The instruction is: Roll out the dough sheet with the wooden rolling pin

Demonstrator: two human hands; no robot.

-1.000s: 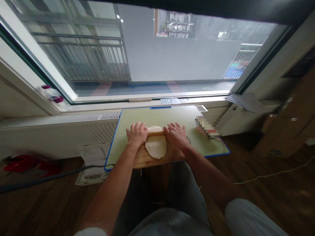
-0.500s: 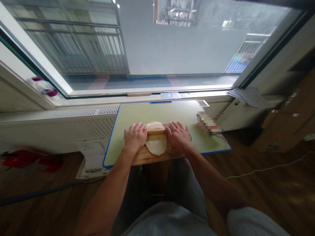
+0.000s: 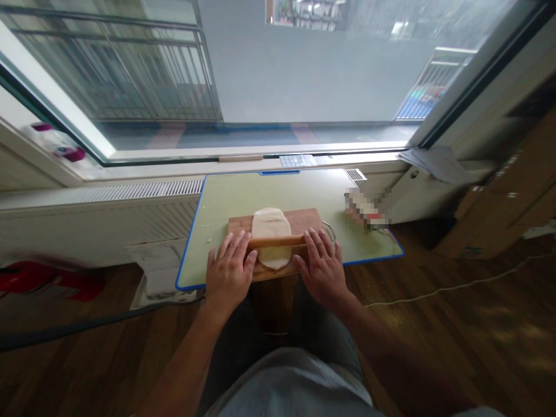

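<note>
On the far left, by the window, a bottle (image 3: 56,141) with a purple cap is seen, but what is kept in it cannot be told. Lower down, a white box (image 3: 138,294) is partly hidden by the bench (image 3: 243,194), and white sheets (image 3: 163,271) are held in it. The bench is green, with a blue edge, and a wooden board (image 3: 304,219) is laid on it.

At the left side of the board the left hand (image 3: 228,269) is held. Its grip is spread, with thumb and fingers apart, and the fingers are laid over the left end of a rolling pin (image 3: 278,241). Both hands are now held nearer to the body than half a second ago. The pin has been rolled back with them, so more of the dough (image 3: 270,223) is shown on its far side and less on its near side. More of the far part of the board is uncovered too.

The flat dough is found between the two hands, on the board, with the pin laid across it. On the right, the pin's other end is covered by the right hand (image 3: 322,266), whose grip is spread as well. Just past it, a metal handle (image 3: 332,230) is seen. Farther right, a thing on the bench (image 3: 367,209) is blurred out, and a brown carton (image 3: 508,214) is seen last.
</note>
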